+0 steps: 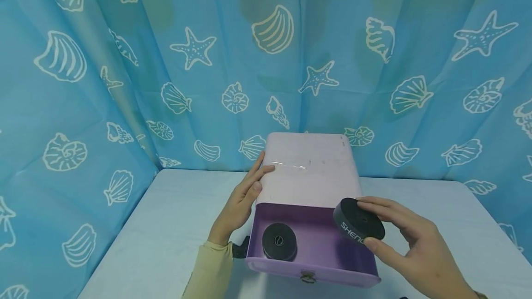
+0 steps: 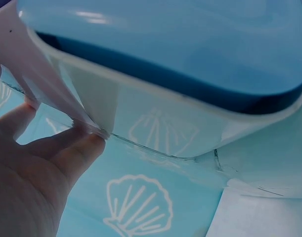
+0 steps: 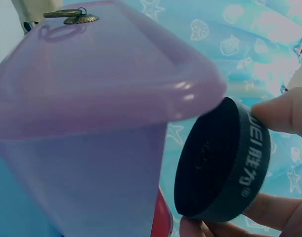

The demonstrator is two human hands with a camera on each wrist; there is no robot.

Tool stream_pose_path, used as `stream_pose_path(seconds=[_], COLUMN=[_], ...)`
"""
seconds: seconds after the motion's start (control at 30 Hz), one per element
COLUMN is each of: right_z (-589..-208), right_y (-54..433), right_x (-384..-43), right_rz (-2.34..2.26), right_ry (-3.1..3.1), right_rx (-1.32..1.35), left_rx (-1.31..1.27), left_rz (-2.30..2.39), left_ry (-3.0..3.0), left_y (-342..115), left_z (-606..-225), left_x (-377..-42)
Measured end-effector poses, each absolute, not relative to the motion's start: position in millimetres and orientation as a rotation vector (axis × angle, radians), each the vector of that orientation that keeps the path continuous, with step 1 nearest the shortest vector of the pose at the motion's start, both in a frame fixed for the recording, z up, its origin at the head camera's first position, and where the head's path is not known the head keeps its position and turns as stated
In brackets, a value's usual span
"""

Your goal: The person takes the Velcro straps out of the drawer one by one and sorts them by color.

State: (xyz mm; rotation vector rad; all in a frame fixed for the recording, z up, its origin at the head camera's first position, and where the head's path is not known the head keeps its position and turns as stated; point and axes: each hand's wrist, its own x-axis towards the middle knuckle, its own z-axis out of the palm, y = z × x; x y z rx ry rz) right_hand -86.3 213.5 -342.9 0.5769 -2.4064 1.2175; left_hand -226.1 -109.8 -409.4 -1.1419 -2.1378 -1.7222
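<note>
A lilac box (image 1: 307, 170) with its purple drawer (image 1: 316, 234) pulled out stands on the table. Inside the drawer, at the left, lies a black roll of strap (image 1: 279, 242). My right hand (image 1: 415, 239) pinches a second black roll of strap (image 1: 356, 220) with white lettering between thumb and fingers, tilted above the drawer's right side. The right wrist view has this held roll (image 3: 225, 163) beside the drawer's corner. Against the box's left side rests my left hand (image 1: 241, 197), its fingers extended. The left wrist view shows those fingertips (image 2: 91, 143) touching the box's side.
A brass ring pull (image 1: 308, 277) sits on the drawer front. Behind the table (image 1: 174, 216) hangs a blue curtain (image 1: 232, 50) printed with shells and starfish, close to the box's back. A black object (image 1: 240, 247) lies by the left wrist.
</note>
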Motion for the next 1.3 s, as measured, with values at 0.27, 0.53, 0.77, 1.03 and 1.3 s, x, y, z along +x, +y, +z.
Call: stream_pose_path(seconds=[0.27, 0.53, 0.77, 1.03, 1.3], right_z=[-346.8, -353.2, -363.5, -364.5, -375.8], right_y=[214.7, 220.6, 229.3, 235.5, 238.3], right_x=[-88.4, -95.3, -105.8, -108.1, -120.0], right_rz=[1.226, 1.239, 1.277, 1.252, 1.142], right_ry=[-2.269, -2.150, -1.996, -2.053, -2.054], right_rx=[0.507, 0.418, 0.419, 0.155, 0.124], left_rx=[-1.149, -1.150, -1.155, -1.155, -1.142], left_rz=[-1.720, -1.715, -1.718, -1.717, -1.717], left_ry=[-2.132, -2.132, -2.126, -2.131, -2.133], left_y=[-109.7, -110.0, -110.0, -108.5, -110.3], left_z=[-410.1, -410.9, -411.3, -409.8, -409.6], left_x=[-226.6, -226.4, -226.7, -226.4, -225.4])
